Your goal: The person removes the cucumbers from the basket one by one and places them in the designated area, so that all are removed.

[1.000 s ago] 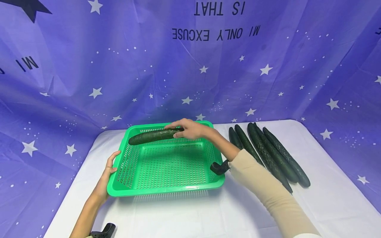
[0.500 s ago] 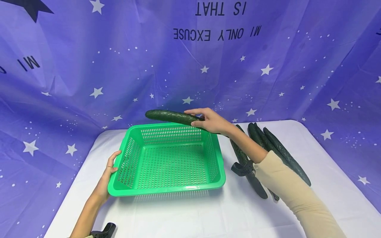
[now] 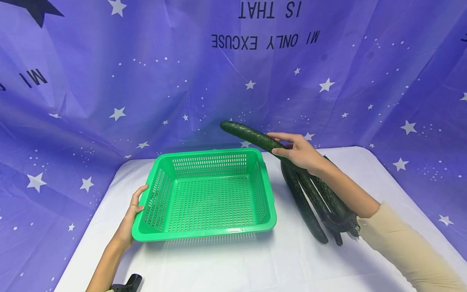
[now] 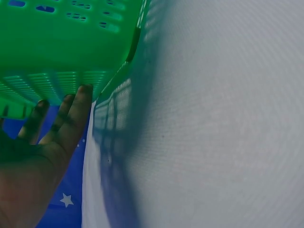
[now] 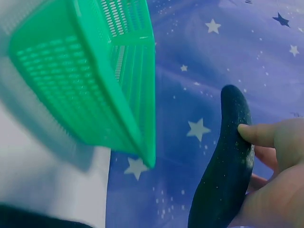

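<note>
My right hand holds a long dark green cucumber above the table's back edge, its free end pointing left and up. In the right wrist view, the thumb and fingers pinch that cucumber from the side. My left hand grips the left rim of a green plastic basket. In the left wrist view, the left fingers reach up under the rim against the basket's outer wall. Several more cucumbers lie on the table beneath the right hand and forearm, which partly hide them.
The table has a white cover. A purple-blue curtain with stars and upside-down lettering hangs behind it and at both sides. The basket is perforated, and its floor shows with nothing on it.
My right hand has carried the cucumber from over the basket to the right, above the other cucumbers, tilting its free end upward. My left hand and the basket have stayed in place.
</note>
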`<state>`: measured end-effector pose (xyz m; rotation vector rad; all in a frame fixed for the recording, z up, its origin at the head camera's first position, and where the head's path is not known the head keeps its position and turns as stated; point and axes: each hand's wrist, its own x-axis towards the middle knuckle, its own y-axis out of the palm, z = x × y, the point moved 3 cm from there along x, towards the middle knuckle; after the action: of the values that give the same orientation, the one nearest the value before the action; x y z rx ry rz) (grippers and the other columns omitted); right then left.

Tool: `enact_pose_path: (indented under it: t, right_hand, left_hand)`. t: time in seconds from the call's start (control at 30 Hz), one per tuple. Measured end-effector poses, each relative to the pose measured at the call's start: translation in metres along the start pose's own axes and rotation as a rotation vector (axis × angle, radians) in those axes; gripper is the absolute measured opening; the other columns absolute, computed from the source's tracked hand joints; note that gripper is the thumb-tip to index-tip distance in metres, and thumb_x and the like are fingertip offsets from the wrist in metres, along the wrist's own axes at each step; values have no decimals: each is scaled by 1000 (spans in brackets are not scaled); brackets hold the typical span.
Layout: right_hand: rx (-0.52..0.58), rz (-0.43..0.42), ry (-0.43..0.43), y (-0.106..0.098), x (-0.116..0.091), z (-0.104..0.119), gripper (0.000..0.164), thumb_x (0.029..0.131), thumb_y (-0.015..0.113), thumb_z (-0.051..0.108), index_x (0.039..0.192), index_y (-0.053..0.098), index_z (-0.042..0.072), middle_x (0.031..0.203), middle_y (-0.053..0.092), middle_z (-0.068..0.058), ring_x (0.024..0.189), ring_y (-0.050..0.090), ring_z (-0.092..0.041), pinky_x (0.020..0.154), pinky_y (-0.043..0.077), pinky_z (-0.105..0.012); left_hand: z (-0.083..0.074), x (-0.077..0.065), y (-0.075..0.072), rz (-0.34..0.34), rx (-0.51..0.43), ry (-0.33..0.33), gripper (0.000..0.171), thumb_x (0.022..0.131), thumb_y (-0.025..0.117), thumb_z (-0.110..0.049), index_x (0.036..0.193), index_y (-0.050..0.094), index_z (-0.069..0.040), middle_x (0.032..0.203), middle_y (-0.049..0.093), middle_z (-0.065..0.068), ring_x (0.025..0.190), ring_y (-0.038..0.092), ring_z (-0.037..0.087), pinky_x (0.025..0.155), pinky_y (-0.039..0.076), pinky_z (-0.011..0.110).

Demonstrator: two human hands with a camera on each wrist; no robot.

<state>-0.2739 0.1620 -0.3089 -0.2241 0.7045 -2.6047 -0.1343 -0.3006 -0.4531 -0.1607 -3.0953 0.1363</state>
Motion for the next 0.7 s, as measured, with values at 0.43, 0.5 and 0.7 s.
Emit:
enact_pose_path:
  t: [0.43,0.5,0.7]
  right_hand:
    - [9,-186,156,-65,-65,-47,61,97,67,21,152,42,12,155,33,-22,140,29,-43,107,26,-66]
    - [6,-215,175,-75,-73,-57,63,97,68,24,153,42,13,154,32,-23,142,25,-42,107,25,-66]
    - [-19,-272,263,-100,-97,-89,67,97,67,34,155,38,19,153,30,-26,138,32,-41,105,37,-55]
  left_hand:
    - [2,-2,-1,-8,25,3,53,105,17,-22,156,12,-32,148,13,26,99,56,20,75,52,31]
    - [2,-2,-1,-9,30,-2,53,105,16,-23,157,11,-32,148,13,24,99,56,20,75,52,31]
    - [2,-4,-1,-14,32,-4,53,105,16,-24,157,11,-32,148,13,24,96,57,22,71,53,32]
